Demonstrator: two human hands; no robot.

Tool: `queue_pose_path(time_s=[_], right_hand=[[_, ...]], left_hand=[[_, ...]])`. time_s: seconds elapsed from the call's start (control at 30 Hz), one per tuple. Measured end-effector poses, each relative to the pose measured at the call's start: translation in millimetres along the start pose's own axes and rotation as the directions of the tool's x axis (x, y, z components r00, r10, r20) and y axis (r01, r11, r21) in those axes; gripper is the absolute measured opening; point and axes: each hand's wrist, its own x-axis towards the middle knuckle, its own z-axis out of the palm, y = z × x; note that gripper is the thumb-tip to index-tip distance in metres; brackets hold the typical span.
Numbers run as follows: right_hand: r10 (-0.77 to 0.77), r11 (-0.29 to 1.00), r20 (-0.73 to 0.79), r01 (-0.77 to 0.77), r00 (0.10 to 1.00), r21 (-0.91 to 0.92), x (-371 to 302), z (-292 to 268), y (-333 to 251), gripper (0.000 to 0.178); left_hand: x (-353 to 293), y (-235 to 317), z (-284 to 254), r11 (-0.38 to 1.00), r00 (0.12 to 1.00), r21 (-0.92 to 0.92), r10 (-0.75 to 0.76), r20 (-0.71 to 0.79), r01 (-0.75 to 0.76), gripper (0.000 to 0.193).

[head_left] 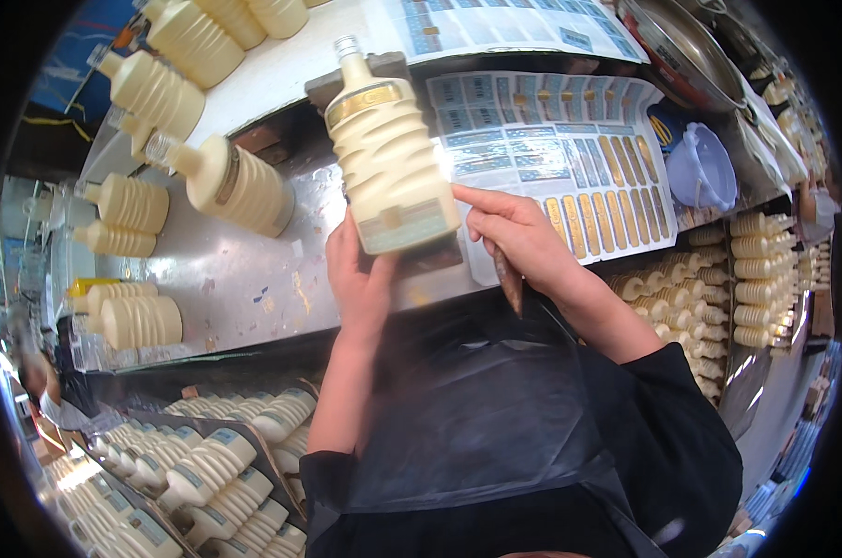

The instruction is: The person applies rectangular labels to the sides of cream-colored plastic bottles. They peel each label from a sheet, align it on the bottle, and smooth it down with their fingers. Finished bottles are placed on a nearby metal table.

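A cream ribbed bottle (391,153) with a clear neck lies tilted before me, its neck pointing away. A gold label is near its shoulder, and a pale label with a gold patch near its base. My left hand (357,270) is closed on the bottle's lower left side, its fingers partly hidden behind it. My right hand (523,232) has its index finger stretched to the bottle's lower right edge. Its other fingers are curled round a brown pointed stick (507,282). Sheets of gold and blue stickers (570,177) lie just right of the bottle.
Another cream bottle (244,186) stands left on the metal worktop (244,279), with several more along the left edge. A dark block (324,91) is behind the held bottle. A lavender bucket (702,167) is at the right. Racks of bottles (212,465) fill the lower left and right.
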Motion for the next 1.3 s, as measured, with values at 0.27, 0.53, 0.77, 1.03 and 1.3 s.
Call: queue_pose_path(time_s=[0.27, 0.53, 0.77, 1.03, 1.3], right_hand=[[-0.092, 0.996, -0.023, 0.091, 0.996, -0.021, 3.4, 1.2, 9.2, 0.046], [-0.162, 0.983, -0.067, 0.155, 0.985, -0.099, 24.2, -3.4, 29.9, 0.041], [-0.072, 0.979, -0.059, 0.059, 0.996, -0.195, 34.3, 5.7, 29.3, 0.047], [-0.067, 0.997, -0.108, 0.063, 0.992, -0.043, 28.3, -1.0, 18.7, 0.032], [-0.574, 0.702, -0.020, 0.479, 0.819, -0.528, 8.2, 24.1, -17.6, 0.023]], left_hand=[[-0.8, 9.2, -1.0, 1.000, 1.000, -0.014, -0.011, 0.014, 0.011, 0.073], [5.4, 15.0, 0.1, 0.910, 0.996, -0.404, -0.091, 0.016, 0.090, 0.057], [9.2, 17.4, 17.1, 0.862, 0.976, -0.478, -0.214, -0.034, 0.172, 0.040], [12.5, 21.9, 14.1, 0.731, 0.959, -0.643, -0.281, 0.024, 0.230, 0.046], [15.5, 15.7, 9.6, 0.837, 0.962, -0.489, -0.271, 0.022, 0.247, 0.049]])
